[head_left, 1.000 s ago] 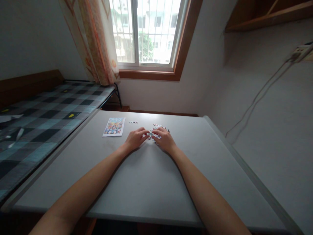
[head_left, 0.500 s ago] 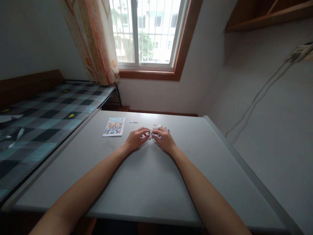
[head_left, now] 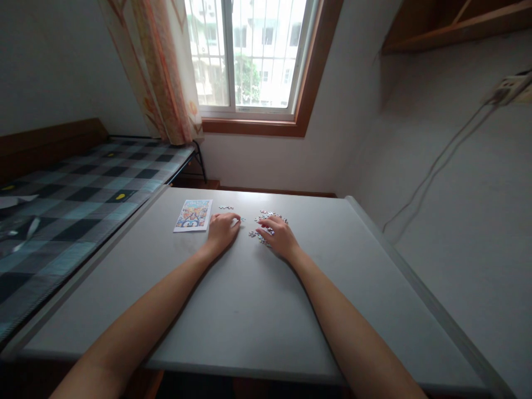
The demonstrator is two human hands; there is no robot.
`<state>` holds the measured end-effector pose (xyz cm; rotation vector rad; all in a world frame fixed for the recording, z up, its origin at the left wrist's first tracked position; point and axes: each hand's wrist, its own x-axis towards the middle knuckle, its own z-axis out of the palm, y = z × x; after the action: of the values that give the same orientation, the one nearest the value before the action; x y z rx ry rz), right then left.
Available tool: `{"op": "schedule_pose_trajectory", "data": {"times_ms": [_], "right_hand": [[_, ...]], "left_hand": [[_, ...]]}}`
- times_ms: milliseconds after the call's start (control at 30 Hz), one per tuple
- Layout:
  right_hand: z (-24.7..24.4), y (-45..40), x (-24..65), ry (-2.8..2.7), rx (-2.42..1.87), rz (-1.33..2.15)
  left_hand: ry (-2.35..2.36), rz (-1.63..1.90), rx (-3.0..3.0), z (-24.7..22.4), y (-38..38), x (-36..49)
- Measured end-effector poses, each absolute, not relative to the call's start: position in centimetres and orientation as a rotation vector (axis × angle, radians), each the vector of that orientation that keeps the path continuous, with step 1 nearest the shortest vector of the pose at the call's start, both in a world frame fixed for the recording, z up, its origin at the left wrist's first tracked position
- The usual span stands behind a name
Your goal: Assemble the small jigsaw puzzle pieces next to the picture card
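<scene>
My left hand (head_left: 223, 229) rests just right of a colourful picture card (head_left: 193, 215), its thumb and fingers pinched together on a small pale jigsaw puzzle piece (head_left: 243, 219) that shows at the fingertips. Over the loose pile of jigsaw pieces (head_left: 272, 214) lies my right hand (head_left: 279, 235). Its thumb and fingers are apart, and I see nothing held between them. The hand and fingers cover part of the pile. Beyond my left hand, a short row of jigsaw pieces (head_left: 226, 207) sits near the card's upper right corner.
The grey-white table (head_left: 245, 310) has a raised edge on each side. A bed with a checked cover (head_left: 137, 172) stands along the left. Ahead is a barred window (head_left: 261, 61) with a patterned curtain (head_left: 162, 72). A cable (head_left: 436, 162) hangs on the right wall.
My left hand has moved left from the pile towards the card, taking a puzzle piece with it. My right hand has stayed at the pile, and a gap now separates the hands.
</scene>
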<state>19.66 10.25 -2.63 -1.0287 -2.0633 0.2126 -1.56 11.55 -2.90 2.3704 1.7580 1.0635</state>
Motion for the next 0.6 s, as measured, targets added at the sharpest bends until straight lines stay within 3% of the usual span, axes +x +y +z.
{"op": "schedule_pose_trajectory", "data": {"times_ms": [267,600], "right_hand": [[-2.4,10.0,19.5,-2.061,-1.023,0.214],[-2.3,9.9,19.5,-2.06,-1.023,0.222]], "left_hand": [[1.832,1.02,2.434,-2.6,10.7,-1.2],[2.067,0.46,2.706,-0.6,6.4,2.3]]}}
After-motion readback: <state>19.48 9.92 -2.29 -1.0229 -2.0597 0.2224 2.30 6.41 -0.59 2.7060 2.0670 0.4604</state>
